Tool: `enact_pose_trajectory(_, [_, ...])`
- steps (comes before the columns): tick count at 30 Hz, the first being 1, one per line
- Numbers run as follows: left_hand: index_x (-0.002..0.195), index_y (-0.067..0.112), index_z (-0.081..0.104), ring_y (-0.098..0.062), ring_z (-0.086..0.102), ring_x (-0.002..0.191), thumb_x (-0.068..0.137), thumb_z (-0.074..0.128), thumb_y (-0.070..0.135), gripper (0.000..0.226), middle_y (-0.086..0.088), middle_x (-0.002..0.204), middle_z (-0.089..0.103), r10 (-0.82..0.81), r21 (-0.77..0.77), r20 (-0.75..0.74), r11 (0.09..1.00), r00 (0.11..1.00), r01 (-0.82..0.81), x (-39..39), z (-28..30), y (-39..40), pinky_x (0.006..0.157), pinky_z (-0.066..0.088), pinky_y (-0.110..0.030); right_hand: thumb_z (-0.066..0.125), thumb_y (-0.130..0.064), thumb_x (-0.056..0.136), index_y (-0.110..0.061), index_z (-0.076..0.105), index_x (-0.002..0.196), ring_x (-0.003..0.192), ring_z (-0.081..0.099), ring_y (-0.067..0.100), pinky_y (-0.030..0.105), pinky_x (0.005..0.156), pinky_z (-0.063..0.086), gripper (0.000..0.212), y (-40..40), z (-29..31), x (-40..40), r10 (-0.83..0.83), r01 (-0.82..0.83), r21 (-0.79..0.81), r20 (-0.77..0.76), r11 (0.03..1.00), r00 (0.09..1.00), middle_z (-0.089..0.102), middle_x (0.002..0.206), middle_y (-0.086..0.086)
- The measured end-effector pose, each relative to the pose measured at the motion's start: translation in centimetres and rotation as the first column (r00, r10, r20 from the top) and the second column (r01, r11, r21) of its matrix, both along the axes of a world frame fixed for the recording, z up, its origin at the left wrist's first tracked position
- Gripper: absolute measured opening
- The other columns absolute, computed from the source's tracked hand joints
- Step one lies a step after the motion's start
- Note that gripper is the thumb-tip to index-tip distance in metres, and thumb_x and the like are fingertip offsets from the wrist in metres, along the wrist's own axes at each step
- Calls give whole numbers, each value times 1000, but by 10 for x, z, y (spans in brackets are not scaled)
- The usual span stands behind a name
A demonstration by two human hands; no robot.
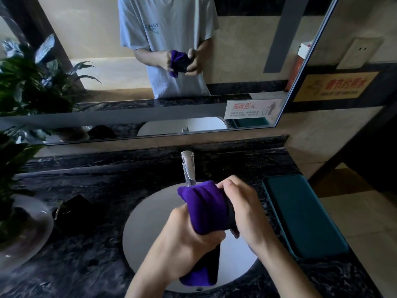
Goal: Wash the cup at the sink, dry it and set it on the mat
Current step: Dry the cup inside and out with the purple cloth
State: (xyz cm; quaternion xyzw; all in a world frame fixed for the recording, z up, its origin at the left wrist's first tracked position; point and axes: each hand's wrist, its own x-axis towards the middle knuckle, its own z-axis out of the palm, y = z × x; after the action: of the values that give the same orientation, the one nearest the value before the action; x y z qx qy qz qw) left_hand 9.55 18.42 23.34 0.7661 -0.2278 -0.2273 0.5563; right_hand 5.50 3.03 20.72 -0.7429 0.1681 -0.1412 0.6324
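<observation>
**Drying the cup over the sink**

Both hands hold one bundle above the sink (150,211), just in front of the tap (188,168). The left hand (189,237) has its fingers curled round a purple cloth (206,209) from below. The right hand (240,203) is curled too, and it grips the far side of the bundle, where a dark edge shows beside the cloth. I judge that this dark edge is the cup (231,214), almost fully wrapped, so its shape and its opening cannot be told. The mirror shows the same grip from the front, but it does not make the cup clearer.

The step in hand seems to be the drying. To do it well, one hand should keep the cup firm while the other turns the cloth around the wall, and then the cloth should also be pushed inside and around the rim. The loose end of the cloth hangs down toward the basin, which may be wet; it is better to gather this end up so it takes no water. It is wise to keep the cup over the basin while wiping, because a wet cup can slip.

The green mat (305,214) lies on the counter just right of the sink, near the right hand, so the last move is short. Before that, the bottom of the cup should be wiped as well.
</observation>
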Motion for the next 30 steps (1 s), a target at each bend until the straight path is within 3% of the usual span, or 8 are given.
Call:
enact_pose_trajectory(3, [86, 27, 73, -19, 70, 65, 72, 79, 11, 23, 1, 76, 78, -52, 45, 94, 998, 994, 48, -2, -3, 1, 62, 58, -32, 37, -62, 92, 2, 64, 111, 47, 54, 23, 27, 37, 35, 71, -9, -2, 1, 143, -104, 167, -245, 980, 959, 57, 68, 16])
enact_pose_trajectory(6, [92, 16, 78, -12, 68, 71, 66, 81, 2, 29, -1, 77, 78, 21, -230, -176, 971, 984, -62, 4, -2, 7, 64, 54, -22, 44, -66, 90, -23, 63, 128, 83, 70, 12, 38, 66, 59, 60, -6, 1, -9, 196, -197, -62, -14, 979, 980, 71, 103, -3])
enact_pose_trajectory(8, [95, 3, 79, -18, 73, 69, 64, 75, -4, 32, -10, 78, 78, -21, -402, -406, 902, 914, -157, 8, 2, 11, 63, 57, -22, 49, -54, 95, -25, 55, 138, 115, 63, 6, 20, 95, 48, 52, -3, 0, -16, 247, -188, -337, 141, 923, 959, 64, 126, -7])
enact_pose_trajectory(10, [95, 6, 80, -14, 73, 66, 64, 75, -4, 32, -7, 75, 78, -25, -385, -419, 910, 908, -152, 8, 7, 8, 61, 57, -20, 48, -43, 96, -23, 58, 125, 104, 63, 8, 17, 87, 45, 37, 1, -5, -15, 192, -98, -413, 193, 905, 962, 65, 113, -9])
enact_pose_trajectory(17, [75, 54, 68, 1, 59, 59, 81, 77, 5, 51, 13, 74, 73, -116, 112, 132, 989, 984, 102, -4, 4, -2, 58, 49, -18, 45, -42, 100, -11, 60, 82, 41, 52, 19, 28, 41, 34, 38, -4, 0, -2, 101, -29, 275, -252, 961, 962, 52, 59, 5])
enact_pose_trajectory(23, [93, -1, 78, -18, 71, 58, 70, 69, -2, 24, -10, 65, 73, -104, -455, -459, 881, 882, -133, 9, -1, 9, 57, 57, -22, 51, -49, 94, -30, 53, 134, 114, 62, 4, 14, 93, 45, 44, -1, -3, -23, 215, -140, -433, 129, 891, 968, 65, 125, -7])
enact_pose_trajectory(27, [97, 22, 75, -11, 60, 73, 61, 85, 24, 38, 2, 78, 70, -33, -213, -130, 977, 991, 5, 7, 1, 6, 67, 52, -27, 47, -40, 94, -21, 59, 105, 82, 66, 11, 26, 70, 51, 26, 11, -5, -16, -23, 84, -276, 216, 957, 976, 68, 89, -9])
enact_pose_trajectory(30, [77, 60, 66, 7, 61, 62, 75, 80, 20, 43, 29, 69, 70, -142, 83, 206, 988, 968, 127, 0, 8, -4, 62, 49, -15, 43, -36, 100, -16, 54, 83, 39, 50, 14, 26, 40, 29, 29, 7, 5, -8, -42, 82, 254, -159, 964, 986, 54, 54, -4])
